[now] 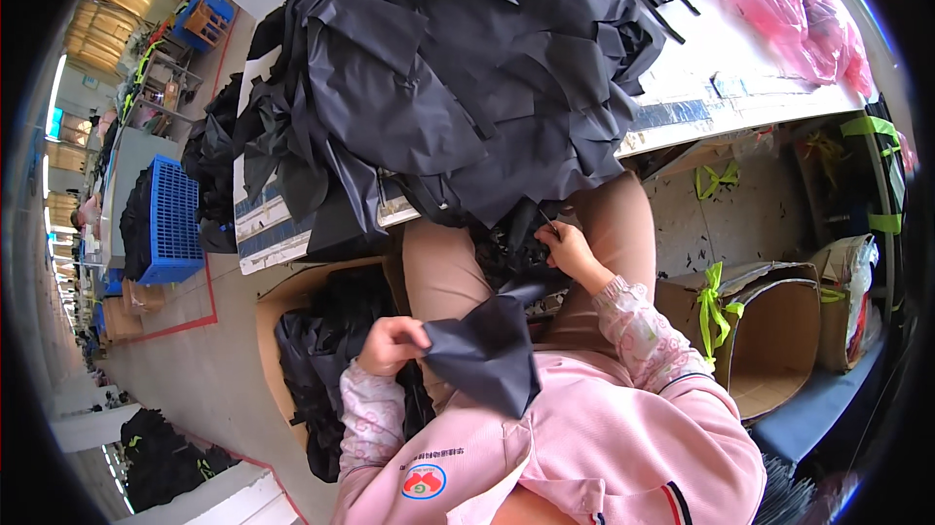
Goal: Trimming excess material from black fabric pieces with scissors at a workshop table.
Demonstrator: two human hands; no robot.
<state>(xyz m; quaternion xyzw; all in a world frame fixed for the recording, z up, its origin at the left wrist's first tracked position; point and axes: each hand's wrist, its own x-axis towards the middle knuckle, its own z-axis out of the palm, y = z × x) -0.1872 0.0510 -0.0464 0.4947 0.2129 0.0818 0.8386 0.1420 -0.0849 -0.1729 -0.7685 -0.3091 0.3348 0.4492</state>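
Observation:
My left hand (392, 344) pinches the edge of a black fabric piece (482, 355), which hangs over my lap in front of my pink shirt. Between my knees, my right hand (568, 250) is closed on a thin dark thing that I cannot make out. Dark cloth bunches just beside those fingers. Ahead, a large heap of black fabric pieces (438, 67) covers much of the white table (682, 121) and droops over its near edge toward my thighs.
Left of my legs stands a cardboard box (276, 306) filled with black fabric. More cardboard boxes (774, 335) are at the right, one with a yellow-green ribbon (716, 311). Pink plastic sheeting (779, 9) lies on the table's right. Farther left is a blue crate (177, 223).

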